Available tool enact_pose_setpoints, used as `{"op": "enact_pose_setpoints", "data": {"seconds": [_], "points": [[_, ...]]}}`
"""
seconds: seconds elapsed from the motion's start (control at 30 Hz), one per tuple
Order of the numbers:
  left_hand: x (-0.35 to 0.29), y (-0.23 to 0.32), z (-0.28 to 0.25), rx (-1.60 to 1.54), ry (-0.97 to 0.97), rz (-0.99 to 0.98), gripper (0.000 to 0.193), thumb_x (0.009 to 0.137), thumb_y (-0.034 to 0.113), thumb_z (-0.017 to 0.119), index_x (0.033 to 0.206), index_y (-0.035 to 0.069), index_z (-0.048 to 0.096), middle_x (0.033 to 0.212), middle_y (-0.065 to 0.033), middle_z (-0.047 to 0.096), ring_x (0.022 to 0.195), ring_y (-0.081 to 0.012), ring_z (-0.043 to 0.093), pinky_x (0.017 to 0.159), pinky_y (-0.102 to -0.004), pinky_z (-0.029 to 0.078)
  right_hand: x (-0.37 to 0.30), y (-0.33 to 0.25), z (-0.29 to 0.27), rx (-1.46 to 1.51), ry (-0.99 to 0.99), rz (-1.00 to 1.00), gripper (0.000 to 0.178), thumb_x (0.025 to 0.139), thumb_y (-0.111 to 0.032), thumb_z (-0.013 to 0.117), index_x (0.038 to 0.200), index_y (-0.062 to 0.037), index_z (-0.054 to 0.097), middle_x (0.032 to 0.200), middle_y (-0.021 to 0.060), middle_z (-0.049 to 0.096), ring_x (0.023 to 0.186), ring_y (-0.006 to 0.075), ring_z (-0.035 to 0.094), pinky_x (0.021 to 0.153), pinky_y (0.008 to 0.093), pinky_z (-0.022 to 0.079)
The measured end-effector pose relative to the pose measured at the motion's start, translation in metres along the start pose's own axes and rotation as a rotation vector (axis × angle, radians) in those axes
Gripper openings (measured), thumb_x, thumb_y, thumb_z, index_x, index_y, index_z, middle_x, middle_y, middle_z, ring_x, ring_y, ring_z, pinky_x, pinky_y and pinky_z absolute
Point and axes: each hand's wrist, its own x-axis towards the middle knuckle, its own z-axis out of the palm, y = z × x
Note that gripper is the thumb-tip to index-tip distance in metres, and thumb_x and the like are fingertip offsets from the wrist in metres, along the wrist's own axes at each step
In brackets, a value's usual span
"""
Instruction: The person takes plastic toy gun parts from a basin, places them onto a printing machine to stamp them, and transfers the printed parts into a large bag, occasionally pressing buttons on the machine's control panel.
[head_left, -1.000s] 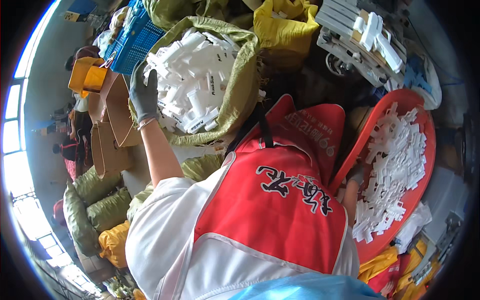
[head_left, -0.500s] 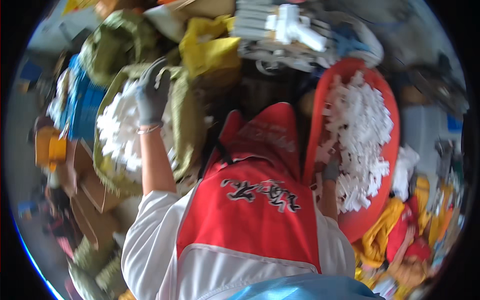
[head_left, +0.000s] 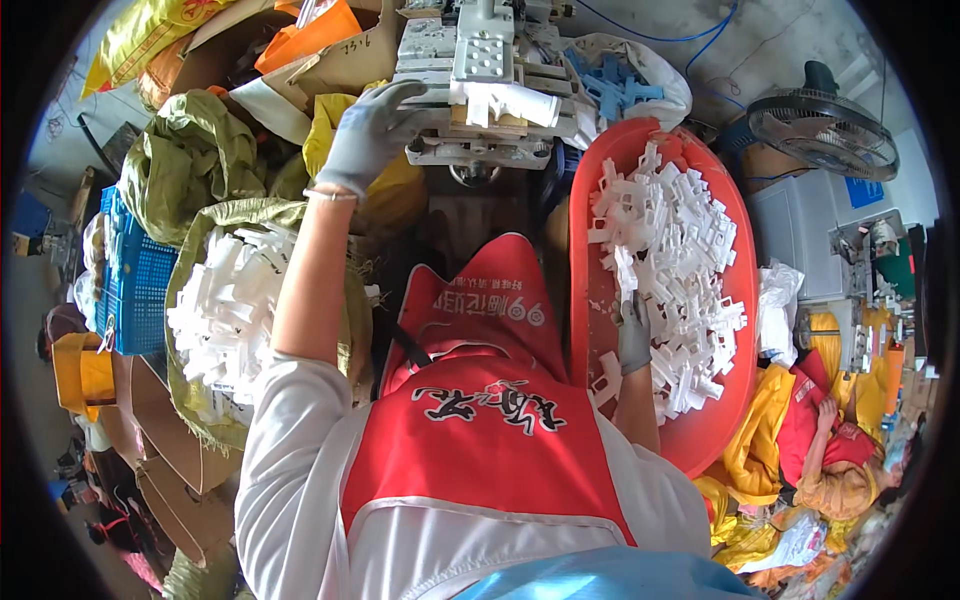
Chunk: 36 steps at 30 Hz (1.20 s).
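Observation:
My left hand [head_left: 372, 138], in a grey glove, reaches to the left side of a metal press-like machine [head_left: 484, 55], fingers spread and nothing seen in them. On the machine's bed lies a white plastic piece [head_left: 515, 104], right of that hand. Over the red tub [head_left: 745, 330] my right hand [head_left: 633, 338], also gloved, is closed around the lower end of a small white plastic part [head_left: 626, 272]. Beneath it, many similar white parts [head_left: 685, 225] are heaped in the tub. Left of my lap stands a woven sack [head_left: 350, 320] filled with white plastic pieces [head_left: 225, 310].
A blue plastic crate [head_left: 130, 275] stands left of the sack, with cardboard [head_left: 175, 425] below it. A white bag [head_left: 655, 75] holds blue parts behind the tub. A black fan [head_left: 825, 125] is at far right. Another person [head_left: 835, 460] is at lower right.
My left hand has moved from above the sack up and right to the machine. My right hand has risen within the tub, and a white part now shows in it. The view has shifted.

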Motion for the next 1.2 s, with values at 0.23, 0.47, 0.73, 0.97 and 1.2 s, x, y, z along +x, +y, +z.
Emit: {"op": "enact_pose_setpoints", "data": {"seconds": [0.23,0.47,0.73,0.97,1.2], "points": [[0.042,-0.007,0.023,-0.093,-0.224,-0.048,0.043,0.077,0.019,0.069,0.116,0.004,0.059,0.099,-0.0199,0.066,0.095,-0.0352,0.062,0.083,-0.0407,0.048,-0.018,-0.05,0.022,0.006,-0.045,-0.142,0.037,0.098,-0.018,0.046,0.133,-0.0039,0.044,0.116,0.004,0.056,0.097,0.0106,0.053,0.078,0.0257,0.045],[0.041,-0.011,0.023,-0.188,-0.154,-0.118,0.033,0.076,0.022,0.072,0.106,0.01,0.065,0.094,-0.0142,0.068,0.085,-0.0309,0.065,0.076,-0.0368,0.051,0.002,-0.079,0.037,0.115,0.007,-0.275,0.04,0.088,0.0,0.055,0.127,0.004,0.045,0.124,0.0177,0.048,0.108,0.0255,0.052,0.09,0.0346,0.046],[-0.012,-0.026,-0.01,-0.223,0.075,-0.244,0.034,0.076,0.014,0.073,0.108,0.008,0.064,0.095,-0.0117,0.069,0.088,-0.0209,0.069,0.077,-0.0293,0.053,0.055,-0.219,0.159,-0.249,-0.244,-0.835,0.041,0.089,-0.005,0.055,0.129,-0.0037,0.049,0.121,0.009,0.055,0.107,0.014,0.053,0.091,0.026,0.042],[-0.108,-0.013,-0.057,-0.22,0.123,-0.511,0.032,0.082,0.012,0.071,0.112,0.003,0.063,0.097,-0.0048,0.069,0.089,-0.011,0.064,0.08,-0.0252,0.05,0.084,-0.27,0.231,-1.031,-0.264,-1.283,0.049,0.083,-0.006,0.058,0.128,-0.0238,0.053,0.121,0.008,0.055,0.112,0.0268,0.053,0.095,0.0385,0.043],[-0.148,-0.017,-0.07,-0.247,0.118,-0.655,0.035,0.081,0.008,0.069,0.115,0.006,0.062,0.1,-0.0055,0.068,0.093,-0.0123,0.065,0.079,-0.026,0.05,0.099,-0.274,0.208,-1.04,-0.448,-1.527,0.038,0.094,-0.02,0.05,0.132,-0.0178,0.051,0.125,0.0127,0.053,0.116,0.0313,0.05,0.099,0.0366,0.04]]}}
